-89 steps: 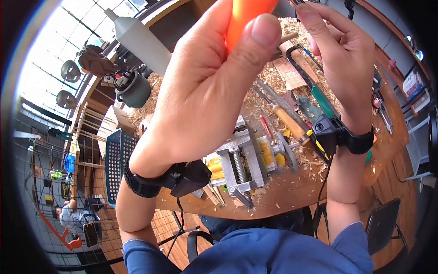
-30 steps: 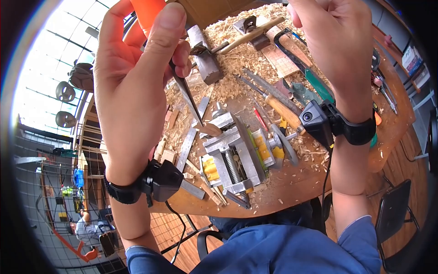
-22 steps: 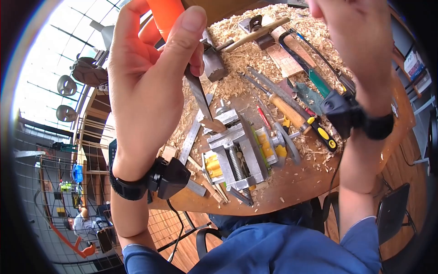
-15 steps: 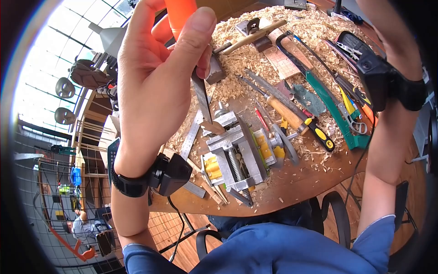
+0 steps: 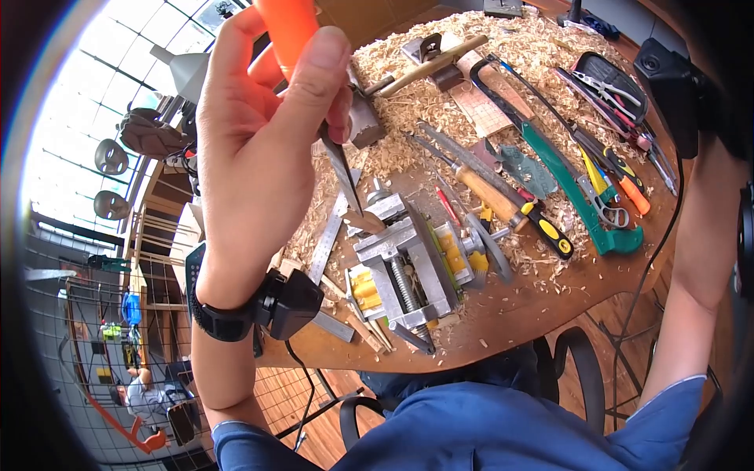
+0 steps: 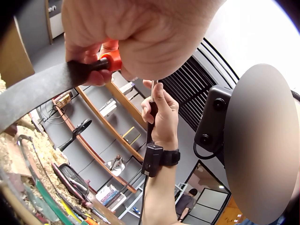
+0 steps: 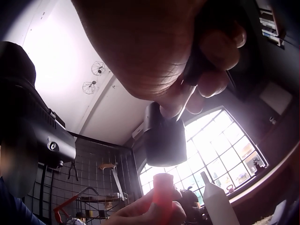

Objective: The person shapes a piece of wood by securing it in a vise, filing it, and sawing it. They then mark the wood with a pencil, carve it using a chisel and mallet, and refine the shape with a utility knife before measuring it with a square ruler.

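My left hand [image 5: 263, 157] grips the orange handle [image 5: 288, 31] of a flat-bladed tool. Its dark steel blade [image 5: 343, 174] slants down, and the tip meets a small wood piece [image 5: 364, 222] at the metal vise [image 5: 404, 263]. The right hand [image 6: 161, 112] is raised, fingers curled round the black handle [image 6: 151, 124] of a hammer. In the right wrist view the dark hammer head [image 7: 165, 143] hangs above the orange handle end [image 7: 163, 183], apart from it. In the head view only the right forearm shows, at the far right.
Wood shavings [image 5: 408, 110] cover the back of the table. Right of the vise lie a wooden-handled tool [image 5: 491, 196], a green-handled saw [image 5: 561, 169], scissors [image 5: 603, 206] and a tray with pliers [image 5: 609, 86]. A metal ruler [image 5: 326, 247] lies left of the vise.
The left hand has come down to the left, bringing the blade tip onto the wood piece. My right arm has swung outward to the right, its hand leaving the head view.
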Motion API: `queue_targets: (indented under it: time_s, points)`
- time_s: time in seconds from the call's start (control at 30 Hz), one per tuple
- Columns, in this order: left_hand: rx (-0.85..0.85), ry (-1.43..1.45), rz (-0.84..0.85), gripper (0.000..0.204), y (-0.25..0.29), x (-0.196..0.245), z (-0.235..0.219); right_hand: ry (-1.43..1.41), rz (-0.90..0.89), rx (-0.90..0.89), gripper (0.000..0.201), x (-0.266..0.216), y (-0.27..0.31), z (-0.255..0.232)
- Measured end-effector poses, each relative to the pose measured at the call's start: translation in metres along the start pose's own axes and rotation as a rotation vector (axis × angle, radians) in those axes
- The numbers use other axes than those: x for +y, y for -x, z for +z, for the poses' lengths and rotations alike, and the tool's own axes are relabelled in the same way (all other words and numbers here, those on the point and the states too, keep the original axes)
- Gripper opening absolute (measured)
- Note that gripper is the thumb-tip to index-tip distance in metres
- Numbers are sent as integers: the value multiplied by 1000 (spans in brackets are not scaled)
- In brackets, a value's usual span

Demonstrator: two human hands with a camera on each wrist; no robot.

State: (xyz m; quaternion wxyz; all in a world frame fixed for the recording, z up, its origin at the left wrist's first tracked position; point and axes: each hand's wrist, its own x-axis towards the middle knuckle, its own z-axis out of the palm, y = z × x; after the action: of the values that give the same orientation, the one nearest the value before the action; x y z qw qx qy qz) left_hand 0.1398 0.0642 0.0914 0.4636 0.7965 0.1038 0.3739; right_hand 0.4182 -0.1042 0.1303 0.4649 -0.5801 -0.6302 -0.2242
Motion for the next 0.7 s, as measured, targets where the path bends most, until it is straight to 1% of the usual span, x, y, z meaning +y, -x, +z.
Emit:
queue_targets:
  time_s: [0.07,0.13,0.23,0.43,0.53,0.63,0.7]
  points:
    - [-10,38,2,30,2,0,-4,9,-2,10,30,2,-3,-4]
    - [21,18,-8,29,4,1,-4,20,-8,0,30,0,-3,-2]
    - [-13,66,-3,28,4,1,-5,28,-20,-8,30,-1,-3,-1]
    - [-3,88,28,28,6,-2,-8,36,-28,-7,30,-5,-2,-2]
    - [-19,72,75,27,7,-1,-6,40,-29,-6,30,-6,-3,-2]
    - [-23,81,39,27,7,-2,-9,38,-27,-1,30,-7,-3,-2]
    - [-6,104,18,32,10,-2,-11,39,-27,-1,30,-8,-2,-2]
